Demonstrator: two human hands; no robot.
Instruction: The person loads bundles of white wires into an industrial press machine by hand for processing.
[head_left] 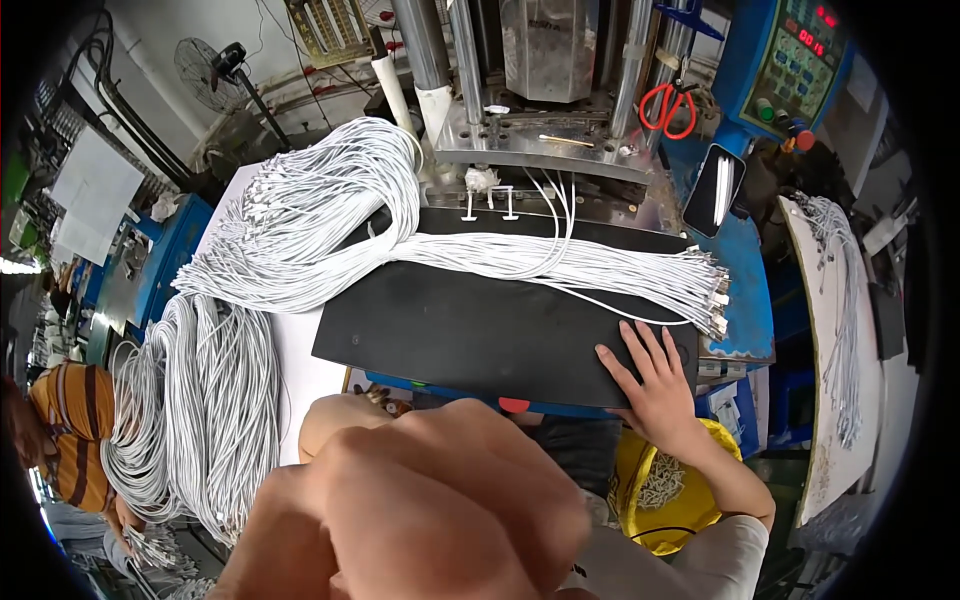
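My left hand (pixel 430 490) is raised close to the camera, large and blurred, its knuckles bent. The fingers curl out of sight, so whatever they may hold is hidden. On the right end of a black board (pixel 470 320), my right hand (pixel 652 385) lies flat with fingers spread, holding nothing. Just beyond its fingertips stretches a bundle of white cables (pixel 480 258), with small connectors at its right end. Two small white T-shaped pieces (pixel 511 203) sit at the machine's edge behind the bundle.
A press (pixel 540 150) with steel columns stands behind the board. Right of it are red-handled scissors (pixel 667 110), a phone (pixel 714 190) and a control box (pixel 790 75). More cables (pixel 220 410) hang at left, near another person (pixel 75 430). A yellow bin (pixel 685 535) holds small white pieces.
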